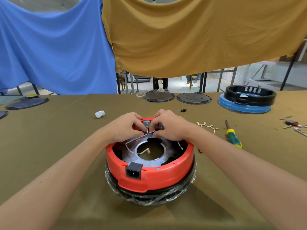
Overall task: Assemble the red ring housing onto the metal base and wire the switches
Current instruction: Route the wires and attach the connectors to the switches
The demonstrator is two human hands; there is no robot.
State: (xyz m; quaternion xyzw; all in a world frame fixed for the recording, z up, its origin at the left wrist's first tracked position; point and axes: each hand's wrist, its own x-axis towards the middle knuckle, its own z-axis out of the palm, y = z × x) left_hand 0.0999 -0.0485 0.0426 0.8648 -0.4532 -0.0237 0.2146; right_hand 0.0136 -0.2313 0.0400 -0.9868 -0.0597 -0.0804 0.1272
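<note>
Wiring at the switches [153,126] on the far rim of the ring [149,170]

A thin, limp wire [132,140] is pinched by both the left hand [126,127] and right hand [169,126]; it is best gripped at its stiff brass terminal, since the lead will likely buckle if pushed

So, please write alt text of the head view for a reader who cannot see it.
Both hands, left hand and right hand, pinch white wires at the switches on the far rim of a red ring housing. A green-handled screwdriver lies to the right on the olive table.
</note>
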